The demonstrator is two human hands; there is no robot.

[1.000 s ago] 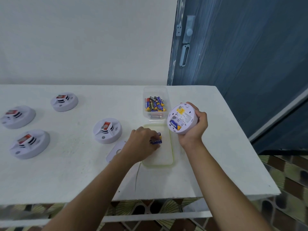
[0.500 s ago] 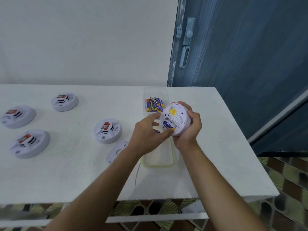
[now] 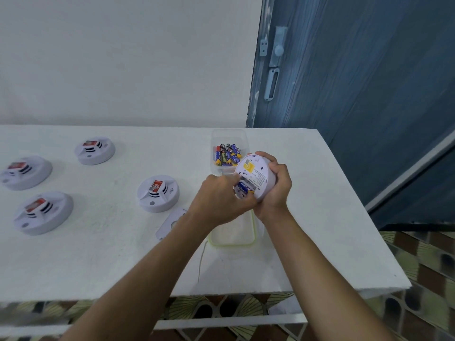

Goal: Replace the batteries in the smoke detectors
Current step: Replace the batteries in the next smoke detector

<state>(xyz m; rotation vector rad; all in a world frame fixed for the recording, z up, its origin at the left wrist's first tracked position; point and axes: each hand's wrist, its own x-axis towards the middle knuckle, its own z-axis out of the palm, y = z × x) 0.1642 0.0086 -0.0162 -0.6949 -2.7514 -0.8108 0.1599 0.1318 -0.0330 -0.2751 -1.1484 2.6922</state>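
Observation:
My right hand (image 3: 275,188) grips a white round smoke detector (image 3: 256,175) above the table, its back with a yellow label turned toward me. A blue battery (image 3: 245,188) lies in its open compartment. My left hand (image 3: 221,200) has its curled fingers on that battery at the detector's lower left edge. Just behind stands a clear box (image 3: 229,141) holding several blue and black batteries (image 3: 226,155). Below my hands lies the box's clear lid (image 3: 234,232) with a green rim.
Several more white smoke detectors sit on the white table (image 3: 98,254): one at centre (image 3: 158,193), three to the left (image 3: 94,150) (image 3: 25,172) (image 3: 43,212). A detached white back plate (image 3: 170,223) lies by my left forearm. A blue door (image 3: 357,82) stands at right.
My left hand rose from the lid with a battery and moved right to the detector's compartment. My right hand brought the detector slightly down and toward me.

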